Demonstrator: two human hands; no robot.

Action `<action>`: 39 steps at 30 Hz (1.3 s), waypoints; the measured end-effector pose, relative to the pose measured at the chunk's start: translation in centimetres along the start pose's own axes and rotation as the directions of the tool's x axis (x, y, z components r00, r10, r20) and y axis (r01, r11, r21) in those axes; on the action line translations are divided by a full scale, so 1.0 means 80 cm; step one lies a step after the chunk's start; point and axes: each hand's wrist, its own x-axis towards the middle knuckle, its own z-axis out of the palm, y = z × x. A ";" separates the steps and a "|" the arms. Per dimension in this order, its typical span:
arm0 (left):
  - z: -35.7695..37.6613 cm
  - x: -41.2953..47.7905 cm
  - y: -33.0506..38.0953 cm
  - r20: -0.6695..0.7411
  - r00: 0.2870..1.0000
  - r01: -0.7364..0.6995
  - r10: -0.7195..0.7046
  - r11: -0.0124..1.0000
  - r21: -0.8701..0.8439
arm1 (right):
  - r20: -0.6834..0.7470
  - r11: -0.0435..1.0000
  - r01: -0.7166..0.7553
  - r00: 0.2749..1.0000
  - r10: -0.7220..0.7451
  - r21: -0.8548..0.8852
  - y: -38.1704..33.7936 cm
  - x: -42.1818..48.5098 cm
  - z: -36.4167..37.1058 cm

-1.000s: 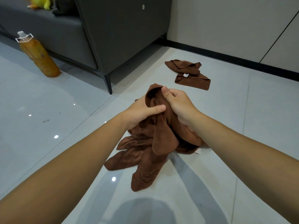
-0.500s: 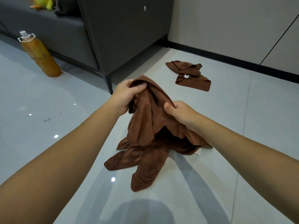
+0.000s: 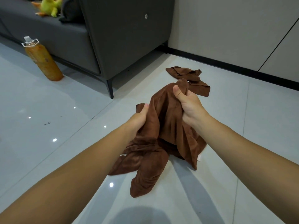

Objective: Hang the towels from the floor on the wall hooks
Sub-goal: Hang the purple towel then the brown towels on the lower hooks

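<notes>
Head view: the grey floor [image 3: 48,102] fills the frame; at centre your brown towel bundle [image 3: 166,123], perhaps two cloths, trails onto it. A second towel [image 3: 186,73] lies crumpled just above. Your right hand [image 3: 189,104] grips the bundle's raised top fold; your left hand [image 3: 139,118] clutches its left edge.

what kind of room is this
Most likely a home living room: a dark grey sofa with a yellow plush toy on its seat, glossy pale floor tiles, and plain wall panels above a black skirting.
</notes>
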 end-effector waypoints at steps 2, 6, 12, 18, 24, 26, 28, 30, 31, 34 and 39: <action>0.007 0.001 -0.006 0.069 0.996 0.058 -0.053 0.995 -0.080 | -0.045 1.000 0.009 0.999 -0.008 0.016 -0.005 0.000 -0.003; 0.017 0.001 -0.015 0.216 0.976 0.035 -0.007 0.991 -0.128 | -0.095 0.997 0.030 0.995 -0.023 0.069 -0.013 0.002 -0.010; 0.027 -0.002 -0.013 0.238 0.957 -0.118 0.164 0.974 -0.194 | -0.093 0.992 0.045 0.995 -0.035 0.114 -0.015 0.008 -0.021; 0.023 -0.007 0.000 0.048 0.958 -0.238 0.284 0.876 -0.420 | 0.037 1.000 -0.010 0.999 0.010 0.003 -0.013 0.022 -0.038; -0.007 -0.003 0.019 -0.031 0.949 -0.283 0.314 0.803 -0.524 | 0.113 0.855 -0.090 0.979 0.171 -0.510 -0.010 0.026 -0.066; -0.017 -0.008 0.028 -0.032 0.951 -0.277 0.306 0.807 -0.522 | 0.115 0.740 -0.099 0.966 0.233 -0.665 -0.012 0.027 -0.071; -0.030 -0.009 0.038 -0.042 0.953 -0.272 0.300 0.787 -0.554 | 0.069 0.718 -0.176 0.952 0.298 -0.674 -0.018 0.029 -0.073; -0.049 -0.008 0.046 -0.038 0.934 -0.305 0.356 0.734 -0.606 | 0.016 0.802 -0.252 0.951 0.310 -0.541 -0.023 0.033 -0.077; -0.059 -0.008 0.048 -0.018 0.910 -0.333 0.414 0.704 -0.627 | 0.019 0.850 -0.265 0.952 0.306 -0.455 -0.026 0.033 -0.079; -0.086 -0.007 0.050 0.075 0.809 -0.464 0.583 0.713 -0.526 | 0.168 0.921 -0.197 0.950 0.265 -0.337 -0.034 0.032 -0.080; -0.115 0.004 0.042 0.228 0.784 -0.564 0.577 0.816 -0.124 | 0.237 0.829 -0.110 0.930 0.281 -0.549 -0.038 0.034 -0.075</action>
